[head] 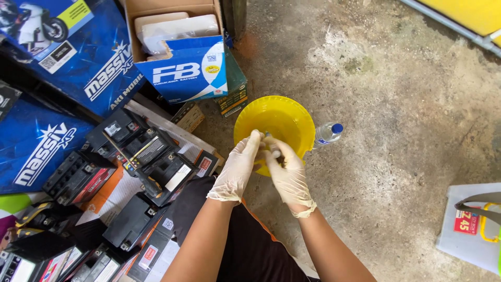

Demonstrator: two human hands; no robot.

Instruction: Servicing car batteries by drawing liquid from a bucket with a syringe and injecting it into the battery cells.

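Note:
Both my hands wear thin white gloves and meet over a yellow plastic bowl (276, 117) standing on the concrete floor. My left hand (237, 169) and my right hand (287, 175) are closed together around a small object at the bowl's near rim. My fingers hide most of that object, so I cannot tell what it is. A small clear plastic bottle (327, 134) with a blue cap lies on its side against the bowl's right edge.
Several black motorcycle batteries (141, 156) lie piled at the left. Blue cardboard boxes (36, 141) stand behind them, with an open box (190, 68) holding white packing. A light grey battery (469, 224) with a red label sits at the right edge. My dark-clothed knee is below.

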